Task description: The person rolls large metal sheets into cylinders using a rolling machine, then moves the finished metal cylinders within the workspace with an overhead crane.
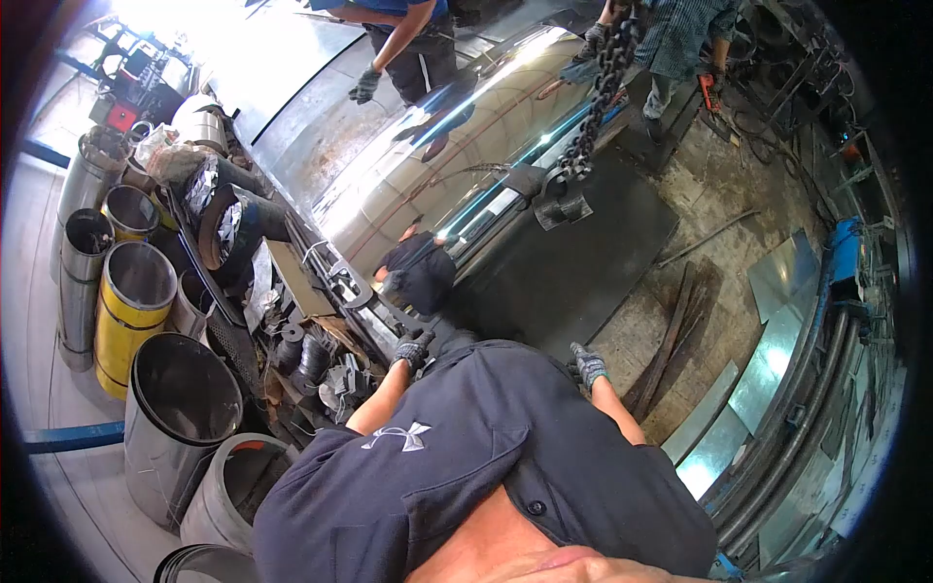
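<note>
My left hand [413, 350], in a grey work glove, is beside the lower end of a long metal frame with a clamp-like fitting [348, 287]. Its fingers look slightly bent and apart. On the other side of my body, my right hand [588, 365] is held low in a patterned glove, fingers loosely extended over the edge of a dark floor mat [564, 282]. In front of me lies a large curved sheet of polished metal [389, 209], which mirrors my figure. A heavy chain [593, 117] hangs over it, with a metal lifting clamp [562, 209] at its lower end.
Two people stand beyond the sheet: one gloved hand [365, 85] at the left, another person's trousers [671, 49] at the right. Metal cylinders [185, 389] and scrap [316, 364] crowd my left. Long strips [671, 335], flat sheets [753, 418] and pipes [802, 437] lie right.
</note>
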`<action>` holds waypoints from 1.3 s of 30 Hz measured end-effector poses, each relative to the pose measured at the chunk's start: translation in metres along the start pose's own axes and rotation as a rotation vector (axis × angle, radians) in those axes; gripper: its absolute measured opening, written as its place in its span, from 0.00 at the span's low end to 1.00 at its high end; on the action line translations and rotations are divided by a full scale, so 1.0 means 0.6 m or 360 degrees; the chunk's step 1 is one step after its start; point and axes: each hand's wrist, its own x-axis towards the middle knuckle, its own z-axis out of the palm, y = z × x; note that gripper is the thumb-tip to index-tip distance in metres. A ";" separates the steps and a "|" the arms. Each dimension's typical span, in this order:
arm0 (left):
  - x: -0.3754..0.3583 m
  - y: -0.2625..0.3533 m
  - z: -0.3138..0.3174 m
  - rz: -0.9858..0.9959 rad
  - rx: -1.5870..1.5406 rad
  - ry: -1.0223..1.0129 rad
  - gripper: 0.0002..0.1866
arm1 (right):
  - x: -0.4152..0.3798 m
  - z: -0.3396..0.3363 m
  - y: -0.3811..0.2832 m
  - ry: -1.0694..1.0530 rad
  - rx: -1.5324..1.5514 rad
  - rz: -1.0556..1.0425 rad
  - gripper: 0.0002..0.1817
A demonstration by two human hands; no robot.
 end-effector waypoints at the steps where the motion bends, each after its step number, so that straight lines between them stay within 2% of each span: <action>1: 0.001 -0.001 0.000 0.0018 0.0011 -0.0006 0.37 | -0.006 0.000 -0.005 -0.0019 -0.0004 0.0019 0.31; 5: 0.000 0.001 -0.001 -0.0077 0.0006 -0.0059 0.36 | -0.030 -0.006 -0.030 -0.0027 0.0017 0.0169 0.32; 11: 0.054 -0.056 0.004 0.0135 0.0006 0.0038 0.38 | -0.051 -0.010 -0.056 -0.0015 0.0007 0.0123 0.30; 16: 0.021 -0.031 -0.007 0.0007 -0.0029 -0.0005 0.37 | -0.036 -0.007 -0.052 0.0005 0.0026 0.0071 0.27; 23: 0.007 -0.009 -0.022 -0.0002 0.0027 0.0080 0.37 | -0.072 0.005 -0.085 -0.0005 0.0082 0.0084 0.24; 25: 0.049 -0.036 -0.031 0.0161 0.0078 0.0141 0.35 | -0.050 0.004 -0.069 -0.0010 0.0031 0.0110 0.23; 28: 0.020 -0.005 -0.039 -0.0020 -0.0055 0.0110 0.33 | -0.070 0.009 -0.087 0.0010 0.0033 0.0128 0.22; 32: 0.023 0.011 -0.055 0.0012 -0.0063 0.0124 0.34 | -0.079 0.010 -0.104 -0.0005 0.0066 0.0160 0.22; 37: 0.031 0.034 -0.070 0.0006 -0.0078 0.0155 0.35 | -0.076 0.003 -0.120 -0.0026 -0.0178 0.0101 0.28; 39: 0.119 -0.024 -0.078 0.0224 -0.0031 0.0209 0.35 | -0.091 0.007 -0.139 0.0048 -0.0082 0.0152 0.27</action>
